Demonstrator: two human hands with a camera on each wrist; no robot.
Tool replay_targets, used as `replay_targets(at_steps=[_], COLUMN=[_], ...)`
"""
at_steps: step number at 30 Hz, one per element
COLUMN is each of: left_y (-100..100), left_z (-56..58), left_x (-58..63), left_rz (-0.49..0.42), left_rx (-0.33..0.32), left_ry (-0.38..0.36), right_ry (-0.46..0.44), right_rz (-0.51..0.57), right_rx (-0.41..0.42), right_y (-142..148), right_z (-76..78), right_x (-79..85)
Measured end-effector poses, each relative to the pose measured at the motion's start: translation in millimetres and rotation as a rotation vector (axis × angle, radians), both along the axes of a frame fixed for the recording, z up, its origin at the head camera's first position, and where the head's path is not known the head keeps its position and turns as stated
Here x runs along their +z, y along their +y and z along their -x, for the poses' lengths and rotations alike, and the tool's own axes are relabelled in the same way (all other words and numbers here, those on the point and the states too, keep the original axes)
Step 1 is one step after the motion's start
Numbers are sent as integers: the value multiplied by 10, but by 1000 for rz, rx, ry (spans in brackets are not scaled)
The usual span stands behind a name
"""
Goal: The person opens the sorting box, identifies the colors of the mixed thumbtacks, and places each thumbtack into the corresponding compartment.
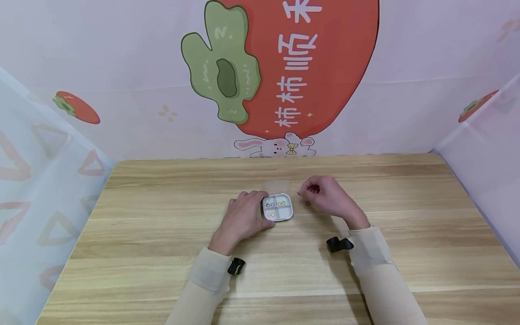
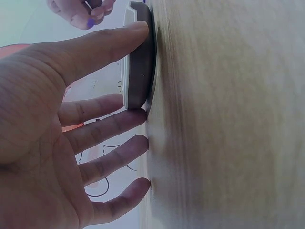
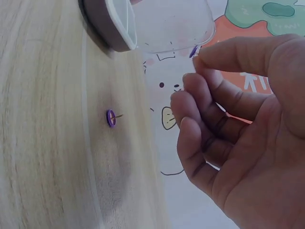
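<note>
My left hand (image 1: 243,215) holds a small four-compartment case (image 1: 285,211), thumb on its near side and index finger at the far side. Its clear lid (image 1: 276,185) stands swung back behind it. Pairs of small round ear studs (image 1: 270,214) lie in three compartments; the near right one shows bare. To the right of the case, my right hand (image 1: 327,196) pinches a purple ear stud (image 3: 193,51) between thumb and index finger above the table. Below that hand, another purple ear stud (image 3: 111,118) lies on the wood with its pin sticking up.
The wood-grain table (image 1: 162,262) extends around both hands. A printed cloth (image 1: 142,122) hangs along its back edge, and more cloth lines both sides. Black wrist-worn devices (image 1: 339,244) sit at each cuff.
</note>
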State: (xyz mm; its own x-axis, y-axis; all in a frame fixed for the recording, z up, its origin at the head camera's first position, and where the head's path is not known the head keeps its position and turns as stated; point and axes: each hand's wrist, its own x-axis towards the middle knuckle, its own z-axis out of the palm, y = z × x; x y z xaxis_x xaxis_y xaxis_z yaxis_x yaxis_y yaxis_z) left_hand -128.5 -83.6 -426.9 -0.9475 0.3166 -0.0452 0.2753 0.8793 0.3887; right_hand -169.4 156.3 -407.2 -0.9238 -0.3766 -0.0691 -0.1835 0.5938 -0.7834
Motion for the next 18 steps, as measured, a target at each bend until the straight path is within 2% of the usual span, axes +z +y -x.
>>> replay_targets(at_steps=[12, 18], left_y=[-4, -5], left_z=[0, -2], left_x=[-3, -2], left_rz=[3, 2], left_rx=[-2, -4], left_ry=[5, 11], right_ry=[-92, -172], right_rz=[197, 355], right_rx=[18, 49], right_y=[29, 37], right_z=[-7, -24], right_x=[34, 74])
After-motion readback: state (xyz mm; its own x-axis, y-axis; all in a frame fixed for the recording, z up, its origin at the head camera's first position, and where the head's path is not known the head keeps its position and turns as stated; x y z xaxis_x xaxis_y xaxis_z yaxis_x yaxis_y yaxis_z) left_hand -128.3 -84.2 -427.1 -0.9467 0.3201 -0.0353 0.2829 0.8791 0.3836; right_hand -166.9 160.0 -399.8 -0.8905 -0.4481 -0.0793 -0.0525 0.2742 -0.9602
